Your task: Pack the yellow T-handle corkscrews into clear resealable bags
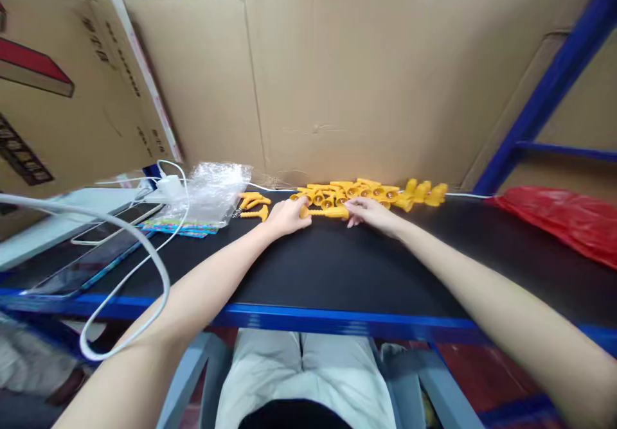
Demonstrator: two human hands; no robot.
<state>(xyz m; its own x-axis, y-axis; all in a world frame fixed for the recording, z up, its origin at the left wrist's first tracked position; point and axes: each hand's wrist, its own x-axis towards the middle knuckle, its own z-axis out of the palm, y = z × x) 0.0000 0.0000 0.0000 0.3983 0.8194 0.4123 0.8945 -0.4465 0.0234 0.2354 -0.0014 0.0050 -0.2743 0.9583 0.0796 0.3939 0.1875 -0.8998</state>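
Yellow plastic part point(328, 212) lies on the black counter point(337, 268), my left hand point(288, 217) pinching one end, my right hand point(370, 213) closing its fingers on the other; I judge it light, stiff, slick, best held by its ends.

Bright, even overhead light, soft shadows, wide-angle stretching and slight blur at the edges.

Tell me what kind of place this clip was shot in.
Probably a small workshop or warehouse bench: a black worktop on blue steel racking, walled with flattened cardboard, with a heap of yellow plastic parts.
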